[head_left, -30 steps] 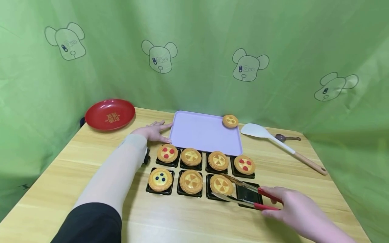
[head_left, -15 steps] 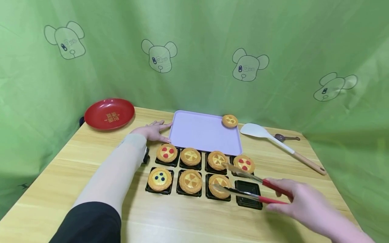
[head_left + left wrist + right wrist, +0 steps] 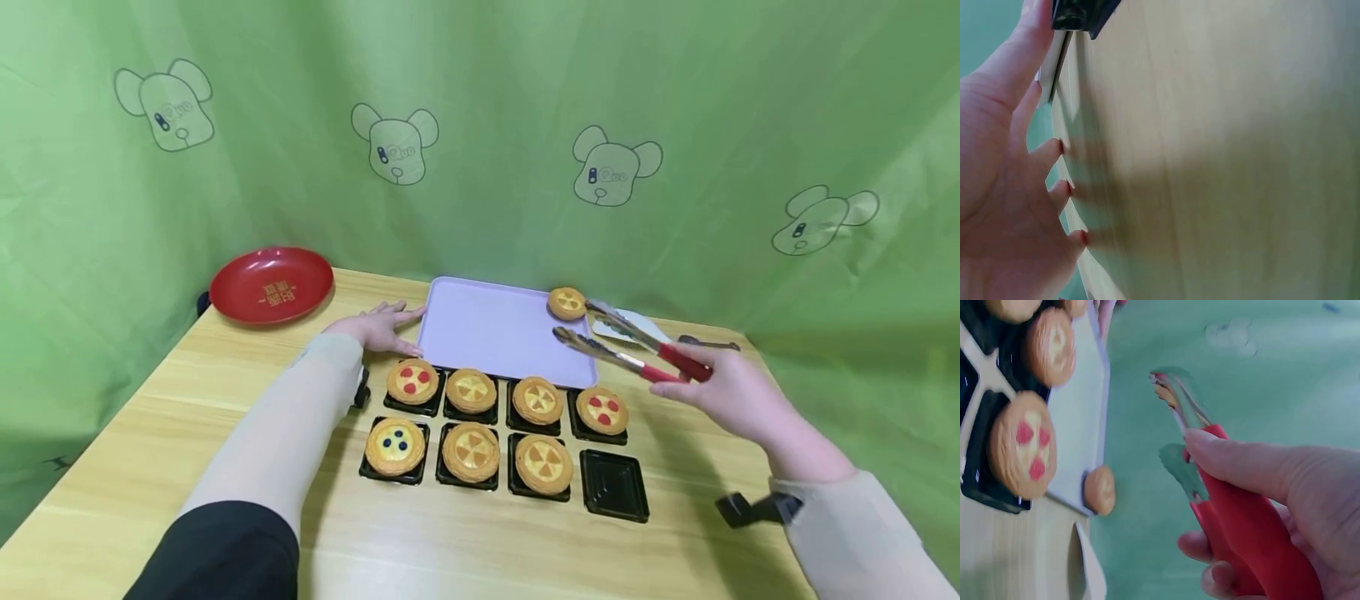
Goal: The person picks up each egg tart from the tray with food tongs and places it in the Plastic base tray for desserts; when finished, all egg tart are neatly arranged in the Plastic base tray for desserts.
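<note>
My right hand grips metal tongs with red handles. Their tips are apart, near the right end of a lilac tray, with nothing between them. On that tray's far right corner sits one egg tart with a wedge pattern, close to the upper tip. In the right wrist view my thumb lies along a red handle. With fingers spread, my left hand rests at the tray's left edge. Two rows of tarts, some topped with red or dark berries, stand in small black trays in front; one black tray holds none.
A red plate lies at the back left. Behind the tongs, a white spatula is partly covered, and a dark measuring spoon lies beside it. A green printed curtain hangs behind the wooden table.
My right hand has lifted the tongs away from the front row of tarts and carried them back to the tray's right end. My left hand has stayed in place.
</note>
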Available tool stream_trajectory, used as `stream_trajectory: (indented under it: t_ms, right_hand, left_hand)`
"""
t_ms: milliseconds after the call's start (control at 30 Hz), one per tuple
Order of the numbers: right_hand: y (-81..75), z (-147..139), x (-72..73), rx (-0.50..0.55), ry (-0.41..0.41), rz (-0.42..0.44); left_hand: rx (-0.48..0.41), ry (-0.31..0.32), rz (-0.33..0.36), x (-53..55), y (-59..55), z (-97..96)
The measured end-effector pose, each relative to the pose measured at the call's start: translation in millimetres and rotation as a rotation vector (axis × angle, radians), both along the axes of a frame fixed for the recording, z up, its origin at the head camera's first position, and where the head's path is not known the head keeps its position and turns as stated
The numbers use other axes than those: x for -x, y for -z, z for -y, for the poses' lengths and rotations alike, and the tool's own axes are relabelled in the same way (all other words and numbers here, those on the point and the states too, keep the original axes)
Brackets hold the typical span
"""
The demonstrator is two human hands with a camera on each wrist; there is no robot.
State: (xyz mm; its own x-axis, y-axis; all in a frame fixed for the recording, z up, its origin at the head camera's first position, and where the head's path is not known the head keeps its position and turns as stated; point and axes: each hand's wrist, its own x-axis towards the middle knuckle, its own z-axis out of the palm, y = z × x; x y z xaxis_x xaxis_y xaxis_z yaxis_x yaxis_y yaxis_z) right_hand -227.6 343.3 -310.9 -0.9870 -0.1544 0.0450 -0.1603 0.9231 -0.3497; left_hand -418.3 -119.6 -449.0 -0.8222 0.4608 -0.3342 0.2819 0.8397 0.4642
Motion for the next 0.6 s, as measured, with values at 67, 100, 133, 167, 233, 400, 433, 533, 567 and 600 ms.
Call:
stream_trajectory:
  t_ms: [67,100,133,167,233,400,433,533,567,600]
  right_hand:
    - [4.6,-5,17.9,0.003,0.013,-0.003]
    - [6.8,-8,26.6,0.006,0.022,0.005]
    - [9.3,-10,35.0,0.015,0.033,0.021]
    - [12.4,-13,43.4,0.024,0.046,0.04]
    - [19.2,-17,59.1,0.044,0.071,0.084]
    - [38.0,-22,89.4,0.052,0.111,0.148]
    - [41.6,-22,93.5,0.047,0.114,0.155]
    - [48.9,-17,101.8,0.039,0.126,0.177]
    - [50.6,-16,104.0,0.038,0.131,0.182]
    - [52.0,-13,105.7,0.036,0.137,0.185]
  left_hand:
    - [0.001,-0.002,-0.001,2.1,2.6,-0.1]
    - [-0.003,-0.001,-0.002,3.1,3.7,-0.1]
    - [-0.004,0.0,-0.003,3.6,4.5,-0.1]
    - [-0.007,0.001,-0.004,4.0,5.2,0.0]
    - [-0.015,0.002,-0.003,3.5,4.6,-0.3]
    - [-0.019,0.001,-0.006,2.2,2.5,-0.7]
    - [-0.012,-0.002,-0.007,3.3,4.3,-0.3]
    - [0.002,-0.004,-0.011,6.3,8.3,0.3]
    - [0.007,-0.005,-0.012,7.2,9.3,0.6]
    - [0.006,-0.004,-0.013,7.5,10.1,1.1]
